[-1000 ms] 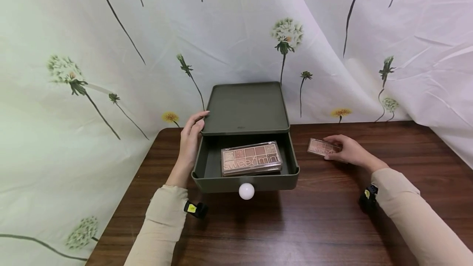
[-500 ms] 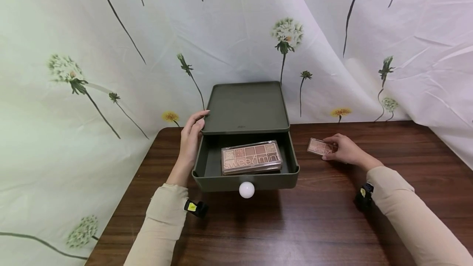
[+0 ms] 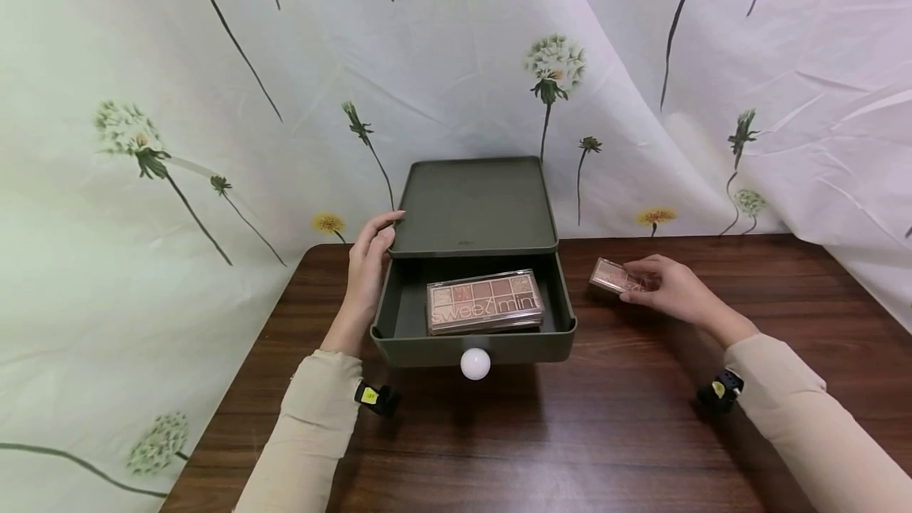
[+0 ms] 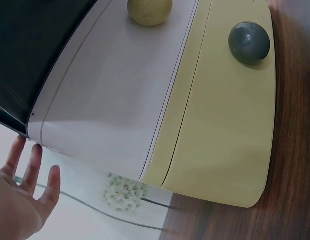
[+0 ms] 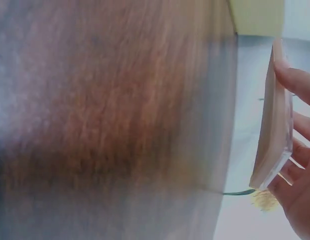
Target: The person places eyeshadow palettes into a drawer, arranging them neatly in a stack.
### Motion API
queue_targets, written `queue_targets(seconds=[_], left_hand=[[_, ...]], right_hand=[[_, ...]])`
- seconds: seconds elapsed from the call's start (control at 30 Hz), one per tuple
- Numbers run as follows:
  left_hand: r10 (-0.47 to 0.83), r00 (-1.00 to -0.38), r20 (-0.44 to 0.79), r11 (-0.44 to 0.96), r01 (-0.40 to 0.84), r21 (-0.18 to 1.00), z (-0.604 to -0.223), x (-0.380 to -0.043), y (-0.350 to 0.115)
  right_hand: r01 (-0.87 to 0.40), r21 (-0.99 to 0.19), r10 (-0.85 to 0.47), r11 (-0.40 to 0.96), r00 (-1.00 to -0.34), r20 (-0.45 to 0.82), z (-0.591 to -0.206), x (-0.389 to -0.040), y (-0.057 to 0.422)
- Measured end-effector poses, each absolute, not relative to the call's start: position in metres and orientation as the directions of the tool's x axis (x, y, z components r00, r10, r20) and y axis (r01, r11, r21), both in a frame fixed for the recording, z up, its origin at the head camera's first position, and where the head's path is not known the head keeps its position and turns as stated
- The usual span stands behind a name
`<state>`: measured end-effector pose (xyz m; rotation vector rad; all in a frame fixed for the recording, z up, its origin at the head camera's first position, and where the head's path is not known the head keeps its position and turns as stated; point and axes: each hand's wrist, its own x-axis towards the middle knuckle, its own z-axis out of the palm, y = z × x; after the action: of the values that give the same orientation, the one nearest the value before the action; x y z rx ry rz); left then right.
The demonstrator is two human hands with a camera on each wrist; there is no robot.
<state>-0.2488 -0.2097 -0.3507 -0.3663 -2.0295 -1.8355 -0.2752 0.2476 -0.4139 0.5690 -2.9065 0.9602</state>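
My left hand (image 3: 369, 264) rests against the left side of a dark green drawer box (image 3: 473, 208), its fingers extended along the edge; in the left wrist view the spread fingers (image 4: 32, 170) lie at the box's side. The top drawer (image 3: 409, 352) is pulled out and has a white knob. Inside it lies a clear-lidded eyeshadow palette (image 3: 486, 303) lettered "sweet mint", stacked on something similar. To the right of the box, my right hand (image 3: 673, 291) pinches a smaller eyeshadow palette (image 3: 614, 277) between thumb and fingers. The right wrist view shows this palette (image 5: 272, 125) edge-on, clear of the table.
Below the green drawer, the left wrist view shows a white drawer (image 4: 110, 100) with a yellow knob and a yellow drawer (image 4: 230, 130) with a grey-green knob. Everything stands on a dark wooden table (image 3: 591, 434). A dandelion-print cloth (image 3: 463, 62) hangs behind.
The small palette in my right hand has tilted up, showing its front edge, and my right wrist has shifted slightly to the right. My left hand and the drawer have stayed put.
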Motion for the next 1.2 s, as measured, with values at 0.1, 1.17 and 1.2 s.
queue_targets(seconds=[0.1, 1.17, 1.2], left_hand=[[-0.057, -0.895, 0.443, 0.107, 0.435, 0.894, -0.350, -0.249, -0.209], [-0.060, -0.892, 0.448, 0.113, 0.440, 0.891, -0.351, -0.250, -0.210], [-0.058, -0.892, 0.449, 0.114, 0.441, 0.890, -0.350, -0.249, -0.210]], right_hand=[[-0.357, -0.573, -0.325, 0.738, -0.932, 0.162, -0.405, -0.266, 0.247], [-0.745, -0.431, -0.322, 0.509, -0.630, 0.707, -0.348, -0.198, 0.216], [-0.754, -0.429, -0.324, 0.497, -0.621, 0.714, -0.345, -0.196, 0.214]])
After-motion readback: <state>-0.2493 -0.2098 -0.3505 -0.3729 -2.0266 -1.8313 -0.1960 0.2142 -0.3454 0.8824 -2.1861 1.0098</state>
